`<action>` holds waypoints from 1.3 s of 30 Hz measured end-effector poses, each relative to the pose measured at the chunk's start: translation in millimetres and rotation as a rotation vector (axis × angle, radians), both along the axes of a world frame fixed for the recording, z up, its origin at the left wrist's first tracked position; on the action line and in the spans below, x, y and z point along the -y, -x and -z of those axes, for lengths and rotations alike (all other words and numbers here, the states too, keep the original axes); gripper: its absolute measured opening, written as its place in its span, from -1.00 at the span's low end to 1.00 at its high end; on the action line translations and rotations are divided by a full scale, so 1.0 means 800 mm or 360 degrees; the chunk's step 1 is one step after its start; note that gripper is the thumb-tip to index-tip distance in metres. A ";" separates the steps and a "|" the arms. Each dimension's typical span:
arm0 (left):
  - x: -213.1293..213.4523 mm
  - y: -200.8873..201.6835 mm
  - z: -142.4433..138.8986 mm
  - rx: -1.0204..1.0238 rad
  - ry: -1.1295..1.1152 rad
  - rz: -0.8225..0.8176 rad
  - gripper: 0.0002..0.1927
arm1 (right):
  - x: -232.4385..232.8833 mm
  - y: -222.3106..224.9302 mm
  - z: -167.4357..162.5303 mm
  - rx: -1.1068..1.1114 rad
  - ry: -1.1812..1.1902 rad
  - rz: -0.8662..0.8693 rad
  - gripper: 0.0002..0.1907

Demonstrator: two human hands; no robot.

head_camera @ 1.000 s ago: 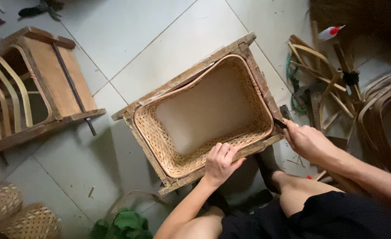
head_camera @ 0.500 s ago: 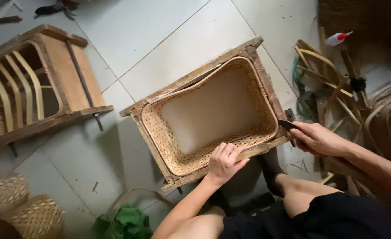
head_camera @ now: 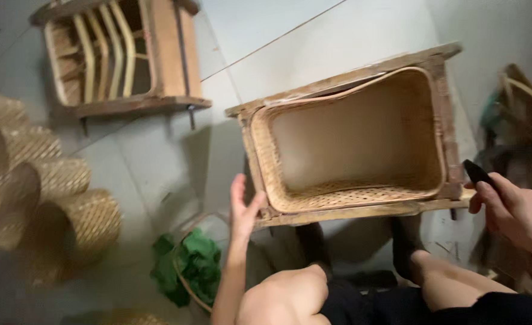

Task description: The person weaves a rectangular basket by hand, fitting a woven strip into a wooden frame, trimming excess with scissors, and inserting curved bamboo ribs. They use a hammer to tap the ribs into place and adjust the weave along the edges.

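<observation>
where woven basket (head_camera: 350, 141) sits inside wooden frame (head_camera: 350, 213) on floor: left hand (head_camera: 242, 207) open, fingers spread, touching frame's near-left corner; right hand (head_camera: 509, 207) closed around dark tool (head_camera: 477, 174) at near-right corner.

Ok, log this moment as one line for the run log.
left hand: open, at near-left corner of wooden frame | right hand: grips dark tool at frame's right end | woven basket: seated in frame

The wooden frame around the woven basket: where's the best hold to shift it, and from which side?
Probably the two near corners of the wooden frame, from the person's side. The near rail juts past the woven basket, leaving bare wood. The left hand is already at the left corner; the right hand, holding a dark tool, sits by the right.
</observation>
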State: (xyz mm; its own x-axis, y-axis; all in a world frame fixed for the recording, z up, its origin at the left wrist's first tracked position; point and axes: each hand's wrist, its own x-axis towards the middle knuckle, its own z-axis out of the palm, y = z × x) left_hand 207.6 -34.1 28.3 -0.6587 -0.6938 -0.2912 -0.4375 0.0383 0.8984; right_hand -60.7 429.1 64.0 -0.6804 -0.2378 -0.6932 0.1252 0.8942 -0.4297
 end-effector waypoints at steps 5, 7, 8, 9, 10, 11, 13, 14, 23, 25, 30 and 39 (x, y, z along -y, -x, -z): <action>-0.018 -0.019 0.005 0.0058 -0.0497 0.0183 -0.55 | 0.034 -0.006 0.005 0.0075 0.0029 -0.0095 -0.69; -0.018 -0.015 -0.002 0.0003 -0.0571 0.0181 -0.59 | 0.049 -0.008 -0.001 0.0083 0.0066 -0.0125 -0.69; -0.017 -0.012 -0.006 0.0002 -0.0547 0.0202 -0.59 | 0.057 -0.009 -0.005 0.0067 0.0085 -0.0162 -0.69; -0.015 -0.009 -0.011 0.0003 -0.0524 0.0225 -0.59 | 0.065 -0.010 -0.009 0.0052 0.0103 -0.0197 -0.68; -0.015 -0.006 -0.015 0.0005 -0.0502 0.0246 -0.59 | 0.074 -0.011 -0.014 0.0046 0.0123 -0.0213 -0.71; -0.016 -0.005 -0.019 -0.0004 -0.0498 0.0240 -0.58 | 0.084 -0.012 -0.018 0.0039 0.0143 -0.0227 -0.73; -0.021 -0.001 -0.022 -0.0023 -0.0493 0.0237 -0.55 | 0.105 -0.013 -0.026 0.0061 0.0116 -0.0274 -0.73; -0.025 -0.001 -0.023 0.0162 -0.0379 0.0208 -0.54 | 0.115 -0.014 -0.031 0.0093 0.0068 -0.0308 -0.74; -0.029 0.023 0.038 0.0376 0.0735 0.0055 -0.21 | 0.212 0.012 -0.042 0.0017 0.0405 -0.1319 -0.75; -0.033 0.025 0.051 0.0200 0.0830 -0.0005 -0.25 | 0.252 0.022 -0.033 -0.0363 0.0523 -0.1631 -0.65; -0.052 0.028 0.058 0.0627 0.0698 -0.0165 -0.25 | 0.392 0.029 -0.005 -0.1408 0.0734 -0.2267 -0.58; -0.066 0.045 0.031 0.0626 0.1051 -0.0246 -0.36 | 0.529 0.001 0.021 -0.2105 0.0862 -0.3013 -0.88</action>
State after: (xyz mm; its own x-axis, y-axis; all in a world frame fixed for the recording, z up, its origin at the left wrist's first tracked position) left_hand 171.7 18.6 3.7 -0.4747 -0.8799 0.0216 -0.7628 0.4236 0.4886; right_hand -61.5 6.0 47.2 0.5598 -0.8254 0.0724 -0.8032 -0.5191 0.2923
